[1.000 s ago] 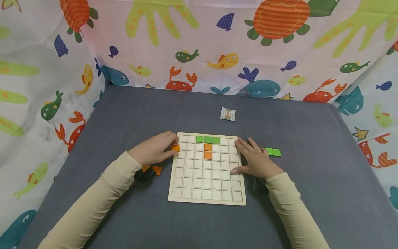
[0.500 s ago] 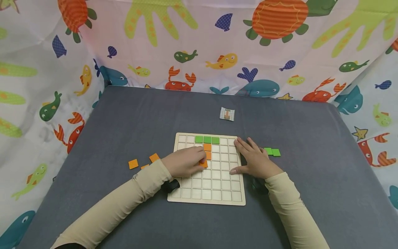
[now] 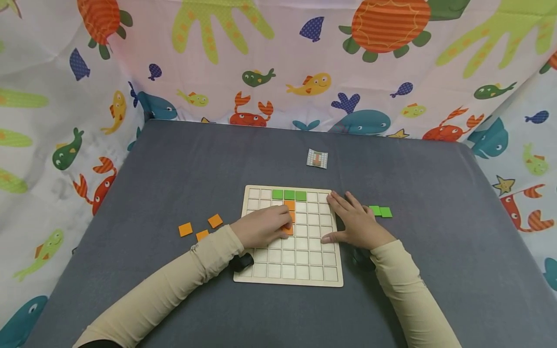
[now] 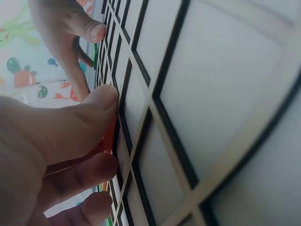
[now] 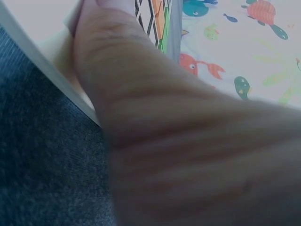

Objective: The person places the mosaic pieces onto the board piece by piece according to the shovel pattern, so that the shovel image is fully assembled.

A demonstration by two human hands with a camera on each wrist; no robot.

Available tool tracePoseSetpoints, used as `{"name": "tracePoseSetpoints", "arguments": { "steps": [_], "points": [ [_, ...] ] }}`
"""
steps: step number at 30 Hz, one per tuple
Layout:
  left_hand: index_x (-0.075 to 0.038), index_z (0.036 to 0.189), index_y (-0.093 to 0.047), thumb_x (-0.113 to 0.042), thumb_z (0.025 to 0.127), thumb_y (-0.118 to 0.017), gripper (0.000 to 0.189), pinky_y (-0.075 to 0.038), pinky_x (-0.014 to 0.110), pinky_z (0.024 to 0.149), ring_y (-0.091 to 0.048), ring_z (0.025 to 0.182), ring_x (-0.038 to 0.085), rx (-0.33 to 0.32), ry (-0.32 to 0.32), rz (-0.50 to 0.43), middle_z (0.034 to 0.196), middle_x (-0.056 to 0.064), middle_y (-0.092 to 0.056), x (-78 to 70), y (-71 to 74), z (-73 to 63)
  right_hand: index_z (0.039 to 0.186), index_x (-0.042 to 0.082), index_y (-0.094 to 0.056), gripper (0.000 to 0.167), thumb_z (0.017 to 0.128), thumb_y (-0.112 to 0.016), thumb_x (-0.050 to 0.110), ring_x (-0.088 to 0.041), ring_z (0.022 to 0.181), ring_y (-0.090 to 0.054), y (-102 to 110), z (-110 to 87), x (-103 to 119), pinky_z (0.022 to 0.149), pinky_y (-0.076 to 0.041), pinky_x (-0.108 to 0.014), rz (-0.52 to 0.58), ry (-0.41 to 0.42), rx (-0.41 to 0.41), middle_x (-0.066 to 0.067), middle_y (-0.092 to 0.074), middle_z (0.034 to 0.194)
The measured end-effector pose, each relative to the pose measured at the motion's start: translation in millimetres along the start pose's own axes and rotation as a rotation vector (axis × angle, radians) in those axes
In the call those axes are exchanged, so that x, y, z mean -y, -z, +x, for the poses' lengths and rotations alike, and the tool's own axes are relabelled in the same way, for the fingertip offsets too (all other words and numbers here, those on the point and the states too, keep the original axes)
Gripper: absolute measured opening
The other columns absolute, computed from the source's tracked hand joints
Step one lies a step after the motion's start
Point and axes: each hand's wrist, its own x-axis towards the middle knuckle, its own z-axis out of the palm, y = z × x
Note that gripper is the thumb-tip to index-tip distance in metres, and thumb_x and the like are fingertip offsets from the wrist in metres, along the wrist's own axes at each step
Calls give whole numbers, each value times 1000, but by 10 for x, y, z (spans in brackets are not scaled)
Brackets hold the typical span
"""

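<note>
Got a wooden grid board [image 3: 302, 274] lying flat on the grey cloth-covered bench [image 3: 278, 314], with the left hand [image 3: 261, 227] stretched over it from the left. Pinching an orange square tile [image 3: 287, 231] with that grip, between thumb and fingers, at the near end of an orange column. Can't tell if fully seated in a cell. Resting the right hand [image 3: 359, 224] on the board's right edge with spread fingers and a relaxed grip, holding nothing. Can see two more orange tiles [image 3: 289, 205] just beyond the pinched one, plus three green tiles [image 3: 289, 195] in the far row. Also got three loose orange tiles [image 3: 215, 221] on the left, with the nearest partly behind the sleeve [image 3: 174, 275], and two loose green tiles [image 3: 386, 212] touching each other just right of the right hand. Spotting a small pattern card [image 3: 317, 158] beyond the board's far edge.
</note>
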Motion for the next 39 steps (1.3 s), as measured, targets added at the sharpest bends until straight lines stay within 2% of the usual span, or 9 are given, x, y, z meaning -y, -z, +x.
{"name": "tracePoseSetpoints", "arguments": {
  "steps": [7,14,17,20,24,28,33,39],
  "points": [
    [-10,94,-65,-20,90,-68,11,-47,26,76,-53,81,12,-28,-37,43,92,1,-56,8,-41,31,153,11,-21,110,71,-74,60,-42,145,-11,2,-8,6,100,-22,-72,5,-4,1,-10,-16,160],
    [-12,94,-66,-21,91,-67,10,-47,27,75,-53,79,12,-40,-31,59,92,0,-57,14,-42,24,154,11,-19,109,72,-74,60,-41,145,-9,10,3,-3,100,-22,-72,-1,-4,13,-10,-14,160],
    [-13,97,-67,-23,91,-67,12,-47,27,76,-53,80,11,-43,-16,61,94,-1,-58,34,-37,-6,154,11,-19,110,72,-73,60,-41,145,-9,10,3,-8,100,-22,-72,-9,-5,15,-10,-14,160],
    [-14,102,-68,-24,92,-65,14,-48,26,77,-54,83,10,-55,5,66,98,-2,-59,82,-16,-97,154,11,-19,110,72,-73,60,-41,145,-9,5,5,-9,100,-22,-72,-10,2,17,-10,-14,160],
    [-14,105,-69,-24,91,-67,18,-49,27,76,-56,85,10,-102,59,63,101,-1,-60,185,111,-326,154,11,-19,111,71,-73,61,-42,145,-9,10,4,-20,100,-21,-72,-4,4,17,-11,-14,160],
    [-11,111,-67,-26,87,-72,29,-48,30,73,-55,84,13,-129,194,56,103,2,-61,316,331,-671,154,11,-19,112,70,-72,64,-42,145,-8,21,17,-28,100,-20,-72,-6,-2,15,-10,-13,160],
    [-11,115,-66,-27,83,-76,38,-48,32,74,-57,86,16,-100,363,42,103,3,-60,467,529,-1141,154,10,-19,112,71,-72,63,-43,145,-8,39,23,-23,100,-19,-72,-11,-5,22,-10,-13,160],
    [-10,114,-65,-24,81,-78,38,-49,36,76,-56,87,16,-44,469,36,103,3,-60,569,548,-1624,154,10,-19,111,71,-71,64,-44,144,-9,10,29,7,100,-20,-73,-16,7,33,-11,-14,160]
  ]
}}
